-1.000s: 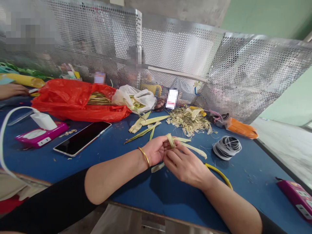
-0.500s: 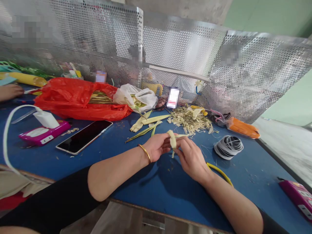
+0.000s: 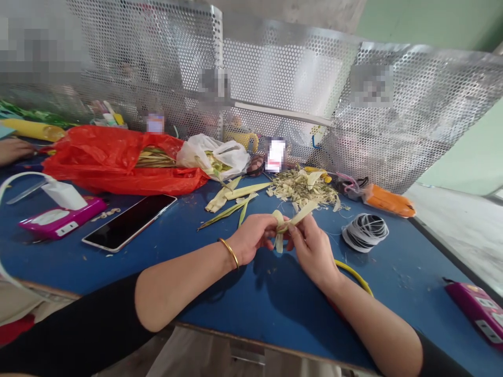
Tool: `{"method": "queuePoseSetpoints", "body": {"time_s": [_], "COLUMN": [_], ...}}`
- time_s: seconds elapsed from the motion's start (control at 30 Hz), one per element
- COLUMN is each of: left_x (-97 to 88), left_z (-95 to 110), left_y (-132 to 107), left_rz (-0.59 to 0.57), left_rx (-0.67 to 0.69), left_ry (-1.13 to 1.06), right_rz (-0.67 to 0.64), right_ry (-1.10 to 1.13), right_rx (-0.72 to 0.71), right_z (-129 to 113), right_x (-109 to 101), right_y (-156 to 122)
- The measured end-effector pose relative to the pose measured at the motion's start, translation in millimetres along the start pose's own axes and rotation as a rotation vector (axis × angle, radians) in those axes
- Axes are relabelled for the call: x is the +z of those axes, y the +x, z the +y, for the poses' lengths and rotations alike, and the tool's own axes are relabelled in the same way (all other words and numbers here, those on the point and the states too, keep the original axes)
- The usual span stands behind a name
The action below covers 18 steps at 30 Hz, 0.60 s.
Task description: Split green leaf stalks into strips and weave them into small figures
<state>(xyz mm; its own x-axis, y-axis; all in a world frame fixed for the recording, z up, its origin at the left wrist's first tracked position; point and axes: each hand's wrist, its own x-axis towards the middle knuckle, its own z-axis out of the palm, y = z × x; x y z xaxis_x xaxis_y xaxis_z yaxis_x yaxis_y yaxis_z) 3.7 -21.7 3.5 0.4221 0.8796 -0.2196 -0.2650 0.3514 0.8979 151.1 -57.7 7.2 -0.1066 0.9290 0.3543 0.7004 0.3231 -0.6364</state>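
Note:
My left hand (image 3: 253, 238) and my right hand (image 3: 312, 247) meet above the blue table (image 3: 251, 309), both pinching a pale yellow-green leaf strip (image 3: 290, 220) that is folded into a loop between the fingertips. One end of the strip points up to the right, a short end hangs down between the hands. A gold bangle sits on my left wrist. Behind the hands lie loose leaf strips (image 3: 231, 198) and a heap of leaf trimmings (image 3: 302, 189).
A red plastic bag (image 3: 113, 162) and a white bag (image 3: 214, 154) with leaves lie at the back left. A phone (image 3: 131, 221), a pink power strip (image 3: 58, 220), a coil of black-and-white thread (image 3: 364, 231), an orange cutter (image 3: 387, 201) and a perforated metal screen (image 3: 275, 89) surround the spot. Another person's hand (image 3: 13, 149) rests far left.
Both hands have lifted slightly and kept working the strip; its long end, which lay out to the right, now points up and right, and the strip is folded tighter.

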Motion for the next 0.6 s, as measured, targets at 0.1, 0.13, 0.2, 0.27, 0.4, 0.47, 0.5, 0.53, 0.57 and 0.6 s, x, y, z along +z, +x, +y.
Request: {"method": "queuePoseSetpoints", "body": {"time_s": [0.1,0.13,0.2,0.27,0.4,0.47,0.5,0.53,0.57,0.6], "left_x": [-1.4,-1.4,-0.6,0.7,1.8,1.6,1.4,1.1,1.0,0.9], "left_z": [1.5,1.8,1.7,0.5,-1.7,-1.4,-1.1,-0.6,-0.1,0.2], "left_y": [0.0,-0.3,-1.0,-1.4,-0.5,-0.1,0.0,-0.1,-0.2,-0.3], "left_rz": [-0.071,-0.083,-0.071,-0.024,0.054,0.050,0.045,0.040,0.036,0.035], "left_rx": [0.008,0.012,0.020,0.015,-0.013,-0.005,0.005,0.014,0.023,0.029], "left_ry": [-0.042,-0.046,-0.033,-0.007,0.008,0.013,0.023,0.034,0.042,0.047], "right_rz": [0.016,0.016,0.014,0.042,0.174,0.167,0.142,0.112,0.084,0.058], "right_ry": [0.024,0.039,0.075,0.102,0.135,0.164,0.172,0.171,0.166,0.166], "right_rx": [0.000,0.002,-0.006,-0.042,-0.056,0.039,0.086,0.121,0.145,0.161], "right_z": [1.6,2.5,4.3,5.9,9.1,10.8,11.5,12.0,12.0,11.8], "right_x": [0.2,0.6,1.6,2.1,1.2,0.9,0.9,1.1,1.3,1.5], "right_y": [0.0,0.0,0.2,0.8,4.0,6.1,7.0,7.7,8.1,8.4]}}
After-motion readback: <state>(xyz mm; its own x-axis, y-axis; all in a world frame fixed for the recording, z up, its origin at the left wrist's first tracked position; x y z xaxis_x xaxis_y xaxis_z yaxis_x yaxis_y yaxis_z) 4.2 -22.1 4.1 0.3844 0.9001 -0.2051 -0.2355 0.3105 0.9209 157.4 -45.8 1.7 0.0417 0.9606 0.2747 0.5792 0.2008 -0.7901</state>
